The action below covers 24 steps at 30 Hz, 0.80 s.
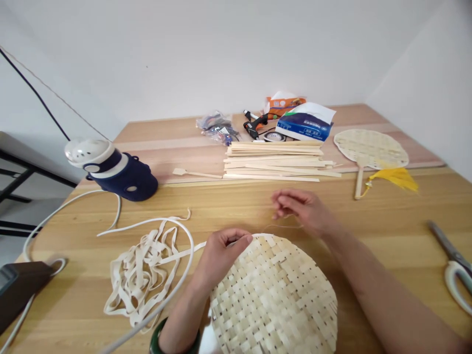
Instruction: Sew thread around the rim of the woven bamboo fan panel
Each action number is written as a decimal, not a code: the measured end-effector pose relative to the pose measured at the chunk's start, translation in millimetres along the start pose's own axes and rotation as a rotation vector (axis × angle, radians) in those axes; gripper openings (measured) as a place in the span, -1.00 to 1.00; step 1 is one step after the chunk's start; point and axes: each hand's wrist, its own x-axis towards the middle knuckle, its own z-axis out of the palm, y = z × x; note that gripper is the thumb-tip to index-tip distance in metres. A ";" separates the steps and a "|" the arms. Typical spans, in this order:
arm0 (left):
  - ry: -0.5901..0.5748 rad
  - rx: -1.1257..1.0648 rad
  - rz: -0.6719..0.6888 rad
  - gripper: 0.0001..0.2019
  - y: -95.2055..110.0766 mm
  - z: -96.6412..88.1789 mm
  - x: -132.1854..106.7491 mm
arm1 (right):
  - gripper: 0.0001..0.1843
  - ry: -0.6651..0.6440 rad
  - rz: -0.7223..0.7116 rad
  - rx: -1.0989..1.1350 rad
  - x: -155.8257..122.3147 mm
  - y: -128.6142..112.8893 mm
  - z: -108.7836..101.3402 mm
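A round woven bamboo mat (275,300) lies on the wooden table (387,236) right in front of me. My left hand (224,248) pinches its far left rim, together with the end of a cream ribbon (147,268) that trails off to a loose heap on the left. My right hand (304,209) hovers just beyond the mat with fingertips pinched on a thin thread (285,226) that runs back to the rim. A dark green bangle (157,341) circles my left wrist.
A stack of bamboo strips (276,160) lies mid-table, with a tissue pack (306,125), a glue gun (256,125) and a bag behind. A finished fan with a yellow tassel (370,152) sits right, scissors (455,268) far right, a navy bottle (114,169) and white cable left.
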 end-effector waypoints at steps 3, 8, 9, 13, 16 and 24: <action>0.042 -0.026 -0.015 -0.76 -0.5 -3.0 0.4 | -0.70 0.194 -0.093 0.006 -2.6 -21.2 -22.3; 0.110 -0.066 -0.034 -0.71 0.5 -10.2 1.6 | -0.71 0.539 -0.114 -0.307 -10.0 -43.3 -57.4; 0.116 -0.084 -0.051 -0.70 1.6 -12.2 1.6 | -0.78 0.615 -0.131 -0.411 -11.2 -44.3 -63.9; 0.120 -0.158 -0.095 -0.72 6.5 -17.6 0.7 | -0.88 0.872 -0.191 -0.698 -14.0 -38.5 -88.3; 0.093 -0.154 -0.067 -0.72 7.5 -15.9 -1.2 | -0.86 0.920 -0.195 -0.749 -13.3 -25.1 -102.1; 0.036 -0.147 -0.021 -0.75 4.5 -10.6 -3.9 | -0.92 0.869 -0.222 -0.713 -8.8 -6.2 -108.1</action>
